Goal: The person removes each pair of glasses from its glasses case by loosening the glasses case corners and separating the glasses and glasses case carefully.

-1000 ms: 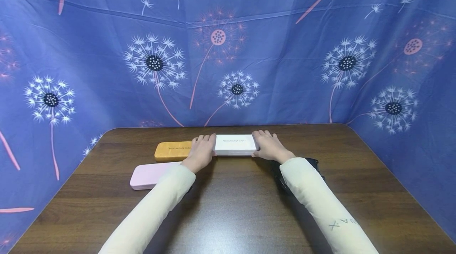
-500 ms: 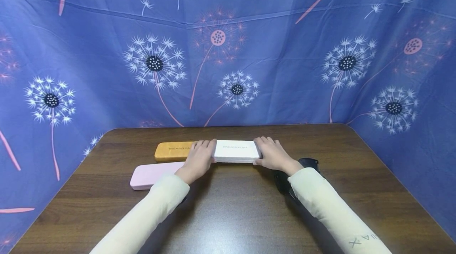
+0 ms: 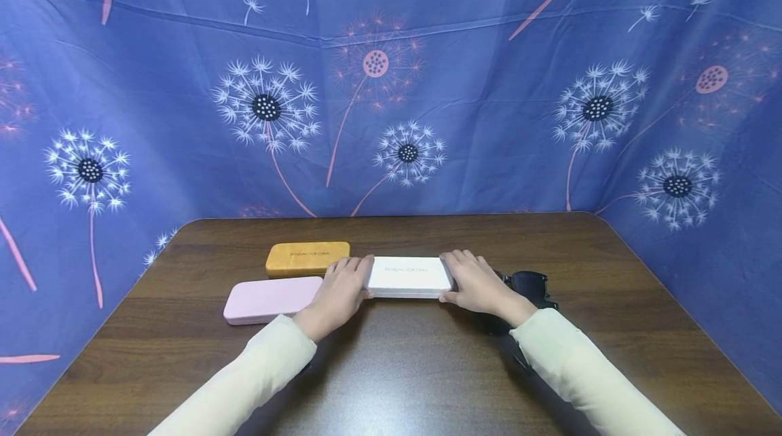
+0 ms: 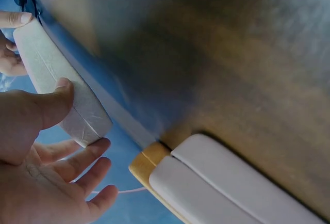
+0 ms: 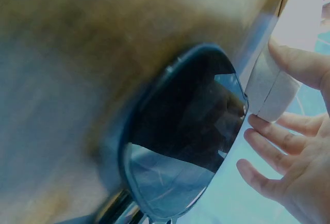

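A white glasses case (image 3: 408, 276) with small lettering on its lid lies crosswise between my two hands in the head view. My left hand (image 3: 339, 292) grips its left end, and my right hand (image 3: 480, 288) grips the right end. The left wrist view shows my left thumb on the near side of the white case (image 4: 59, 79), across its lid seam. In the right wrist view my right thumb presses the other end of the white case (image 5: 270, 82), with a finger at its far edge. The case is closed. Whether it touches the table, I cannot tell.
A yellow-orange glasses case (image 3: 305, 257) and a pink glasses case (image 3: 265, 300) lie to the left, beside my left hand. Black sunglasses (image 3: 530, 284) sit under and beyond my right forearm. The wooden table (image 3: 403, 368) ends at a blue dandelion-print curtain (image 3: 476, 83).
Both hands have drawn the white glasses case toward me and slightly to the right. More of the yellow-orange and pink cases and of the sunglasses now shows.
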Demonstrator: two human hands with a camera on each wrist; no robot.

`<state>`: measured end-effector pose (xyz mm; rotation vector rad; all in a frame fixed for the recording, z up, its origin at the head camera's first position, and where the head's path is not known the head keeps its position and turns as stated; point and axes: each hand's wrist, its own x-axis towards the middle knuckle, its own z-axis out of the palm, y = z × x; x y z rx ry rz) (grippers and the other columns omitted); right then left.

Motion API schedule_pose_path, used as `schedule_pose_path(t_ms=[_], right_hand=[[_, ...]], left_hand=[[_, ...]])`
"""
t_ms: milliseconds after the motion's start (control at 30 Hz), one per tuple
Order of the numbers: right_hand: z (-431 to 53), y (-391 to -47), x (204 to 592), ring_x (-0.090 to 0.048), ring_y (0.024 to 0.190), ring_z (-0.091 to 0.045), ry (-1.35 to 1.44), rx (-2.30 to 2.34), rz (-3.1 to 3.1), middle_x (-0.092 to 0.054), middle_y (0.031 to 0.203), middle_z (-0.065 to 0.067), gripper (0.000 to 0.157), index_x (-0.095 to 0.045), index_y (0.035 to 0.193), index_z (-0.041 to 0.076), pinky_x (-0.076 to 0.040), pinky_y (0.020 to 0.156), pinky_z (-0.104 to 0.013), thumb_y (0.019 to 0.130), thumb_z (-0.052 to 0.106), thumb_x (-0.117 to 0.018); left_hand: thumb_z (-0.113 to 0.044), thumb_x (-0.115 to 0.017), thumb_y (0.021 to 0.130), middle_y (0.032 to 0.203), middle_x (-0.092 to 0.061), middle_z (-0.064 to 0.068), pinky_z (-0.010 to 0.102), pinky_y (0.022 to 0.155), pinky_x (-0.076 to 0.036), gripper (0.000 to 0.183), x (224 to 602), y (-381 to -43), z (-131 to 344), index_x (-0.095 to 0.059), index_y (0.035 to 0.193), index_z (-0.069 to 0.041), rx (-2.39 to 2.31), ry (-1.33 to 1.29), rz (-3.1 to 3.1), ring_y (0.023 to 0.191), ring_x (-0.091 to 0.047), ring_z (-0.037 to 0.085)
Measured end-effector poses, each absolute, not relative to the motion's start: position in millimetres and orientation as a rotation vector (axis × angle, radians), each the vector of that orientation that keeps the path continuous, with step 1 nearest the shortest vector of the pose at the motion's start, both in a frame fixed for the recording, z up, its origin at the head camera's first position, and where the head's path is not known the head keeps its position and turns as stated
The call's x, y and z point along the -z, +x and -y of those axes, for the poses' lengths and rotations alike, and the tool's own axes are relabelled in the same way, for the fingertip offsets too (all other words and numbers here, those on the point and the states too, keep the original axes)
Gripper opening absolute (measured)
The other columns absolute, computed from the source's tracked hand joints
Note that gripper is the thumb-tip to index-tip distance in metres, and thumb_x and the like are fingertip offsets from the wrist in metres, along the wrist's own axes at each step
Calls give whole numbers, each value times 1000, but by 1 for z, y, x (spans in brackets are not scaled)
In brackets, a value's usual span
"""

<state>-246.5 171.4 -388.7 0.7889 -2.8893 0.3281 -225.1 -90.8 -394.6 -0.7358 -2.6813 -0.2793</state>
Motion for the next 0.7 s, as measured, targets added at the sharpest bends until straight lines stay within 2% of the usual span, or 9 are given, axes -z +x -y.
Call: schedule_pose_path(t_ms=[333,700], right_hand=[[-172,-229,394,-54,104,-27,818,-311,2851,-58,115,-12,70,-51,121,0,-43,85,-46,67,33,-79],[-169,-216,398,-54,108,-31,828,-324,2848,-59,115,-13,71,-53,119,1,-39,92,-56,64,36,-80]], left_hand=[[-22,-74,73,110,-61,17,50,88,-42,62,400,-209,95,-48,123,2,347,-755,2670,103,-55,35],[-22,-76,71,111,-61,17,48,89,-42,66,404,-194,99,-46,125,3,366,-755,2693,103,-55,32]])
